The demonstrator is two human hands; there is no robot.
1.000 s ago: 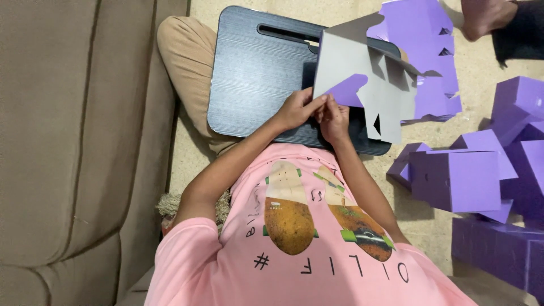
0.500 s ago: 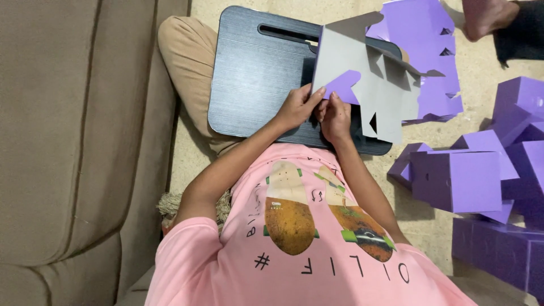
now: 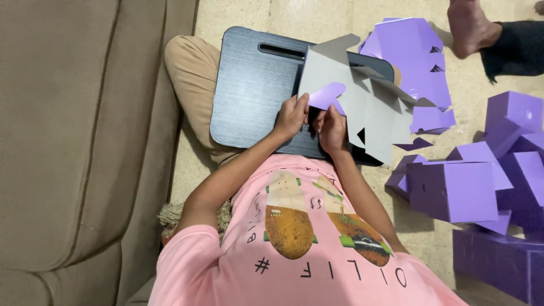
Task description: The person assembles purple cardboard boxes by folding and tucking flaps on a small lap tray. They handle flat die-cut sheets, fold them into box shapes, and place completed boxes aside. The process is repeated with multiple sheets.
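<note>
The flat cardboard box blank (image 3: pixel 362 107), grey on the side facing up with one purple flap folded over, lies across the right half of the dark lap tray (image 3: pixel 249 90) on your knees. Going from the left: the brown sofa (image 3: pixel 73 147) fills that whole side and runs out of the frame. Next comes the tray, its slot handle partly covered by the blank's upper edge. Your left hand (image 3: pixel 290 118) pinches the blank's near left edge beside the purple flap (image 3: pixel 327 95), thumb and fingers closed on the card. Your right hand (image 3: pixel 332 129) sits just beside it, fingers curled onto the same edge; the fingertips are tucked under, so how tightly they clamp is hard to tell. The two hands almost touch. Right of the blank, a stack of flat purple blanks (image 3: pixel 411 54) lies on the floor, partly hidden behind the grey card. Further right sit folded purple boxes (image 3: pixel 459 190), several cut off by the frame edge. At top right, another person's bare foot (image 3: pixel 469 25) shows, the leg cropped
</note>
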